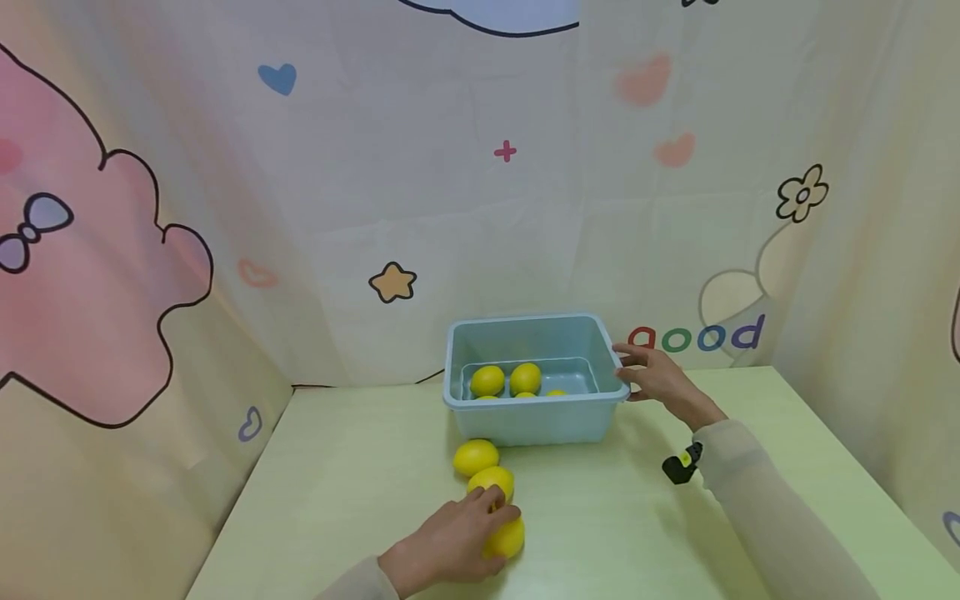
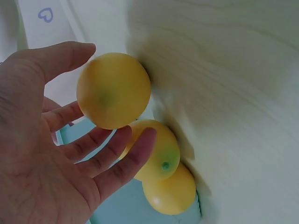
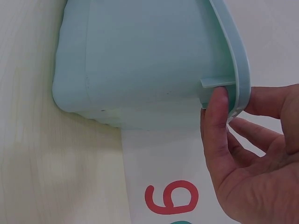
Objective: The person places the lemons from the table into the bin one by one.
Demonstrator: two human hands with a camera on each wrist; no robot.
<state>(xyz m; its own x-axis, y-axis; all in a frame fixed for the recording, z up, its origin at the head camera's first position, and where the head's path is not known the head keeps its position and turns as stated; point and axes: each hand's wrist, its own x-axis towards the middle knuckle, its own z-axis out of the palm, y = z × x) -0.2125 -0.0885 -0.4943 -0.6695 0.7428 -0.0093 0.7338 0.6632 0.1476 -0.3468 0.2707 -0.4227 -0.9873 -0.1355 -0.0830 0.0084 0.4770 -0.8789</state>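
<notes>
While the right hand (image 1: 658, 383) pinches the right-end rim of the blue bin (image 1: 536, 427) near the back edge of the surface (image 1: 360, 467), the left hand (image 1: 450, 542) is at the nearest lemon (image 1: 512, 540). Left fingers curl round it, thumb on the near side, others over the far side; can't tell how firm the contact is. Lemon lies just right of the left palm, well apart from the right hand, so left is nearer. Long axis seems to point at the palm: left wrist view shows it roughly end-on. Middle lemon (image 1: 495, 479) just beyond, by the fingertips; far lemon (image 1: 476, 458) by the bin's front left corner. Row runs from there toward the front edge. Bin stands beyond, slightly right, more lemons (image 1: 525, 379) inside.
</notes>
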